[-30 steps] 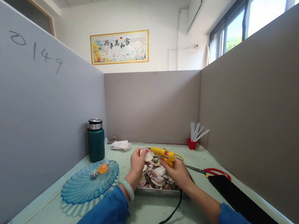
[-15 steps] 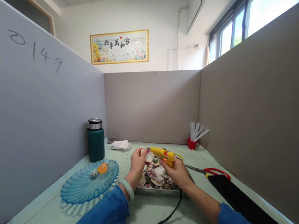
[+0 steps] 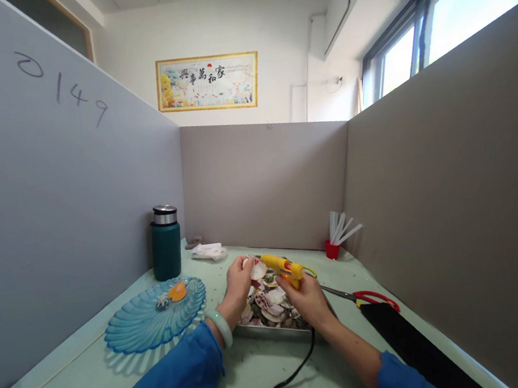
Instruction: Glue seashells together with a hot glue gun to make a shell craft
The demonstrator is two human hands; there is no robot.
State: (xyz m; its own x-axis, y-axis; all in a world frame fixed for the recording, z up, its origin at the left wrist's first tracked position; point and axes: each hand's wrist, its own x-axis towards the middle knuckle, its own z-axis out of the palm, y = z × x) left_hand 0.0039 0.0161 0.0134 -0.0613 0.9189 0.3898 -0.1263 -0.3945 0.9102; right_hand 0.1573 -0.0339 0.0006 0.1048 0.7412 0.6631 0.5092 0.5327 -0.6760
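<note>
My right hand [image 3: 307,298] is wrapped round the grip of a yellow hot glue gun [image 3: 283,266], its nozzle pointing left and a small orange light lit on its side. At the nozzle tip, the fingers of my left hand [image 3: 240,282] pinch a small whitish shell [image 3: 248,262], mostly covered by the fingertips. Below both hands stands a metal tray [image 3: 276,332] full of mixed seashells [image 3: 268,303]. From the glue gun a black cord [image 3: 291,375] runs down over the table toward me.
On the left is a blue scalloped plate [image 3: 135,322] bearing an orange shell [image 3: 177,291] and a small grey one, with a green bottle [image 3: 167,249] behind. Red-handled scissors [image 3: 375,298], a black strip [image 3: 414,345] and a red cup [image 3: 332,249] of glue sticks are right. Partitions enclose the table.
Almost nothing differs. Both hands and the glue gun hold nearly the same place, the nozzle still close to my left fingertips.
</note>
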